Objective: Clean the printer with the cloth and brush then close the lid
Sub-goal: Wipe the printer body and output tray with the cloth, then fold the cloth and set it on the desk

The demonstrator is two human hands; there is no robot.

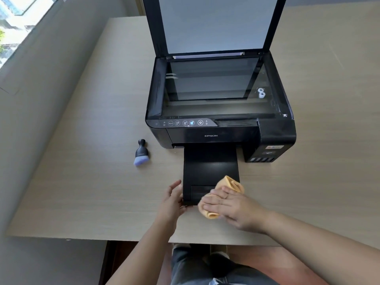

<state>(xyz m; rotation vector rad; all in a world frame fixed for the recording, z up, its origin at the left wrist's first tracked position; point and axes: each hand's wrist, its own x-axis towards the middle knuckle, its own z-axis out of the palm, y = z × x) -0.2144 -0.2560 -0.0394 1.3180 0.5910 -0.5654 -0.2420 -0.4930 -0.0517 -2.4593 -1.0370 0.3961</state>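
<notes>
- Nearest to me, below the desk edge, my knees (207,264) show in dark trousers over a reddish floor.
- Just above them my right hand (228,204) lies flat with straight fingers on the orange cloth (230,185), pressing it onto the front end of the paper tray (209,163).
- Part of the cloth sticks out past my fingers toward the tray's right edge, and a fold of it hangs off the tray's front lip onto the desk (82,182).
- Over on the other side, my left hand (171,199) touches the tray's left front corner, fingers relaxed and loosely bent against the edge; it grips nothing that I can see.
- Behind the tray sits the black printer (218,134), its tray pulled out toward me.
- Its lid (213,23) stands raised at the back, white underside facing me, so the scanner glass (213,83) is bare.
- Two small white rings show near the right side of the glass; I cannot tell what they are.
- Left of the printer, well apart from my hands, the brush (140,152) lies on the desk, black handle away from me, pale purple bristles toward me.
- Far off at the upper left, a window (20,19) lets in daylight.
</notes>
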